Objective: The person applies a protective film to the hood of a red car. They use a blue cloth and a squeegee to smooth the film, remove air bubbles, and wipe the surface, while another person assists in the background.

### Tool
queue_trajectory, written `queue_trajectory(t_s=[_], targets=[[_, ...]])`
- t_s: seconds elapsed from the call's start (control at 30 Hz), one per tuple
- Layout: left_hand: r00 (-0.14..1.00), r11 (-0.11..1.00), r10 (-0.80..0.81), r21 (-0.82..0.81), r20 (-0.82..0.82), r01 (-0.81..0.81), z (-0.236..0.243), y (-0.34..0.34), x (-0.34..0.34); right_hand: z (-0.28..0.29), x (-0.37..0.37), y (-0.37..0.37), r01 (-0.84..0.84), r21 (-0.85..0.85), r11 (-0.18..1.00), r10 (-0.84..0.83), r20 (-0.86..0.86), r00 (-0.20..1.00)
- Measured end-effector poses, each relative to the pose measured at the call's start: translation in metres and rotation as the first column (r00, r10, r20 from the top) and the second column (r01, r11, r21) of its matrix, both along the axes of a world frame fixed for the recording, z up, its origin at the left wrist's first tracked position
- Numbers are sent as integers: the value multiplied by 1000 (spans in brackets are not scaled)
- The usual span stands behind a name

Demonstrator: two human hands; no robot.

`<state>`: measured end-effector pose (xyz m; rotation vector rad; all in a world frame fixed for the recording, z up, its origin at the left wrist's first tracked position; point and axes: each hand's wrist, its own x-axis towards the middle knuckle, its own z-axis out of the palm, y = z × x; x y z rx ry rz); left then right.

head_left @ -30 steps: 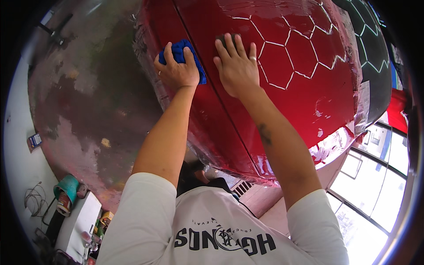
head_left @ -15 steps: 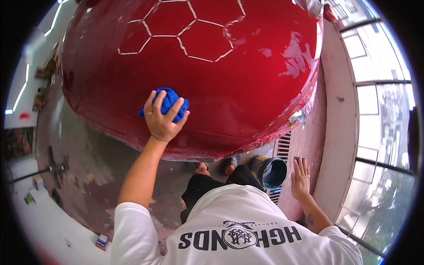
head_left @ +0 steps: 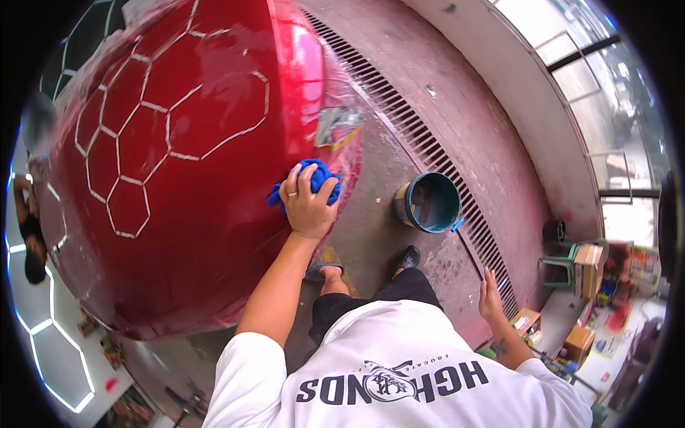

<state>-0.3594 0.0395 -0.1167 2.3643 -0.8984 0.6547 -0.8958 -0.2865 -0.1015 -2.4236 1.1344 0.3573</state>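
My left hand (head_left: 312,203) is closed over a bunched blue cloth (head_left: 319,178), pressing it to a glossy red car panel (head_left: 207,214). The cloth lies near the panel's right edge, beside crumpled clear film and a silvery, yellow-edged patch (head_left: 338,127). Part of the cloth is hidden under my fingers. At my right side, my right hand (head_left: 491,296) hangs in the air with its fingers stretched out and holds nothing. The nearest thing to it is the floor grate (head_left: 414,121).
A dark bucket (head_left: 434,202) stands on the floor between the panel and the grate. Farther right are a green stool (head_left: 560,267), cardboard boxes (head_left: 589,269) and a cluttered table. Hexagonal lights reflect in the panel. A person in dark clothes (head_left: 32,232) shows at the left rim.
My view has turned to the right. My left hand and the blue cloth have moved across the red panel to its right edge. My right hand stays at my side.
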Motion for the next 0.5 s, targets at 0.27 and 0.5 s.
queue_trajectory(t_s=[0.27, 0.5], targets=[[827, 917, -86, -369, -555, -152, -23, -159, -107, -55, -54, -79, 528, 372, 764, -526, -115, 843], [318, 751, -8, -216, -948, -624, -136, -274, -184, -158, 33, -178, 255, 467, 847, -375, 183, 909]])
